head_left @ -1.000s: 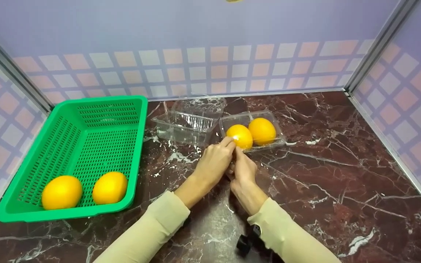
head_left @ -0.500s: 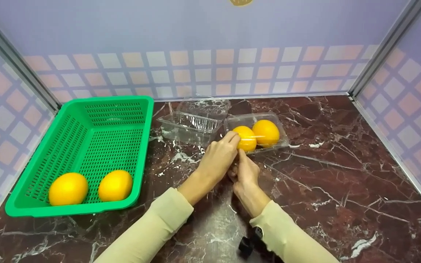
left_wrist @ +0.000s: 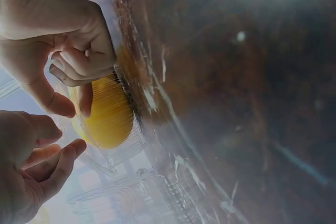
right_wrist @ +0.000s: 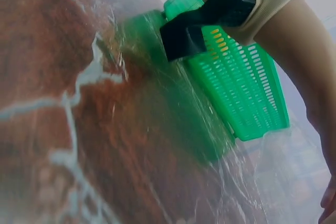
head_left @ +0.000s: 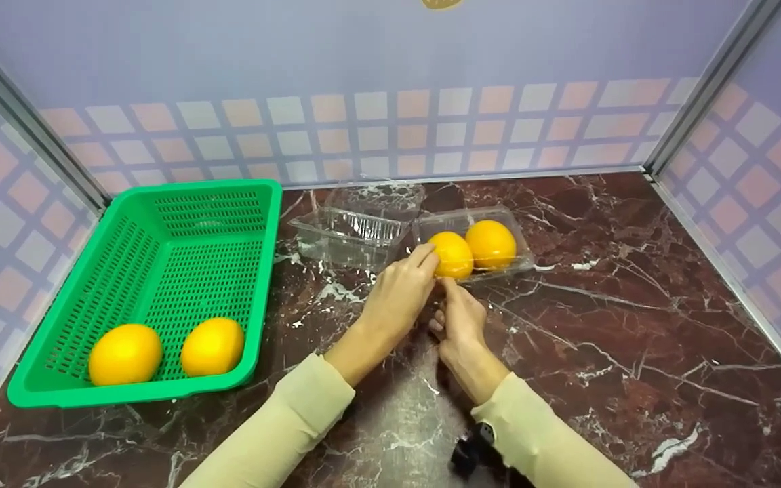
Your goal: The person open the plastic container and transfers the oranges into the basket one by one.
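A clear plastic container (head_left: 509,213) holds two oranges (head_left: 491,244) under clear plastic at the back centre. My left hand (head_left: 397,295) grips its near left corner with curled fingers, beside the left orange. My right hand (head_left: 462,318) holds the near edge between thumb and index finger, its other fingers folded. In the left wrist view the left hand (left_wrist: 31,166) is at the lower left. Above it the right hand (left_wrist: 68,40) has its thumb and index tip near the ridged wall before an orange (left_wrist: 107,114). The transparent edge under the fingertips is hard to make out.
Another clear container (head_left: 343,247), its lid raised, stands just left. A green basket (head_left: 267,271) with two oranges (head_left: 126,354) near its front is farther left. A black mount (head_left: 472,451) hangs by the right sleeve. Tiled-pattern panels bound the marbled countertop (head_left: 634,305).
My right hand has shifted slightly right and down, leaving a wider gap from the left hand. The left hand stays at the container's corner. The view has shifted slightly.
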`<move>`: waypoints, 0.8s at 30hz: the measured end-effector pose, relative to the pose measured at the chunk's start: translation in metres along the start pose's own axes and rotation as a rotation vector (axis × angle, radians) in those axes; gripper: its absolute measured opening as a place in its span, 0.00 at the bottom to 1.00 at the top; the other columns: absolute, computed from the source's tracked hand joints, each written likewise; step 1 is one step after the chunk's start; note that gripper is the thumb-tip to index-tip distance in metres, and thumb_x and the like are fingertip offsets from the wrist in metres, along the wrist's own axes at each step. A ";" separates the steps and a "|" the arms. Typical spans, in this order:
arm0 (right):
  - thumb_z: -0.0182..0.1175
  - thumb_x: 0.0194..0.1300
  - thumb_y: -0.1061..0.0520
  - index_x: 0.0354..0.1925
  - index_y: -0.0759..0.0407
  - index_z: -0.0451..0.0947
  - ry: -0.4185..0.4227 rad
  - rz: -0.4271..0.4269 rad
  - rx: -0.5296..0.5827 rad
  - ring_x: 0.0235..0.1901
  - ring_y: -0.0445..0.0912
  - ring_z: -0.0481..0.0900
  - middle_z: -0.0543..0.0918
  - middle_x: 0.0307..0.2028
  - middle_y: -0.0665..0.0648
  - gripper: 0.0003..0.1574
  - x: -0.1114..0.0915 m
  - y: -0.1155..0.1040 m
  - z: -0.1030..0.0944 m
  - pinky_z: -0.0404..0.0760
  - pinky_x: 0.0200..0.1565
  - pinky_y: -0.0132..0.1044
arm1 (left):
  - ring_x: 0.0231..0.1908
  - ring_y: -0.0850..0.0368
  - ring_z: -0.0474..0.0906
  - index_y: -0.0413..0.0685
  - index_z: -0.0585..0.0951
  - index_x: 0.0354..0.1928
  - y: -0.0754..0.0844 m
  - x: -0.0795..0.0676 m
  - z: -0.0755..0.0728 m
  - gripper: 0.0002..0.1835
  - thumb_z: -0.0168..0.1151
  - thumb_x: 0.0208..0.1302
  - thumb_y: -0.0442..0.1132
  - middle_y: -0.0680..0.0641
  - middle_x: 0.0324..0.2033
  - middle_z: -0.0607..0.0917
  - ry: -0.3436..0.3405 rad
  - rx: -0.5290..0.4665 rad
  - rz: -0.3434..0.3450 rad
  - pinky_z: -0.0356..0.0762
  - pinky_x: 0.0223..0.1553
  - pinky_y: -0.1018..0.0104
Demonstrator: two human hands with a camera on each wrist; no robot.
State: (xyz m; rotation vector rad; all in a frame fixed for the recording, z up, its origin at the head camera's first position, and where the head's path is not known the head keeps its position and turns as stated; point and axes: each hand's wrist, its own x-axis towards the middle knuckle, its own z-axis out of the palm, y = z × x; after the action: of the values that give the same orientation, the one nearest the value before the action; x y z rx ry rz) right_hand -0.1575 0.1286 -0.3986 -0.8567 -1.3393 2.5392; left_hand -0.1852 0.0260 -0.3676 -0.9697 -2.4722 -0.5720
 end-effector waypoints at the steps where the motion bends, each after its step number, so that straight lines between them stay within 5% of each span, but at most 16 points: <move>1: 0.63 0.69 0.59 0.24 0.55 0.74 0.001 -0.005 -0.003 0.12 0.35 0.58 0.63 0.14 0.44 0.16 0.001 -0.001 -0.002 0.58 0.15 0.24 | 0.44 0.39 0.89 0.34 0.84 0.51 0.000 0.000 0.000 0.09 0.61 0.72 0.26 0.39 0.61 0.84 0.002 0.000 0.001 0.89 0.51 0.55; 24: 0.64 0.73 0.58 0.31 0.56 0.76 0.052 -0.052 -0.053 0.15 0.35 0.62 0.67 0.17 0.46 0.11 0.031 -0.048 -0.062 0.65 0.18 0.23 | 0.43 0.40 0.90 0.33 0.83 0.50 -0.001 -0.001 0.000 0.08 0.57 0.75 0.26 0.39 0.60 0.83 -0.019 0.018 0.010 0.90 0.47 0.58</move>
State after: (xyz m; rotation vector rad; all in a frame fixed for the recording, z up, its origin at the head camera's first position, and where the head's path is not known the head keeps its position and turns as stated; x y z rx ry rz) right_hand -0.1557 0.2136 -0.4005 -0.8786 -1.4000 2.4357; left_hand -0.1854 0.0243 -0.3681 -0.9846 -2.4830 -0.5389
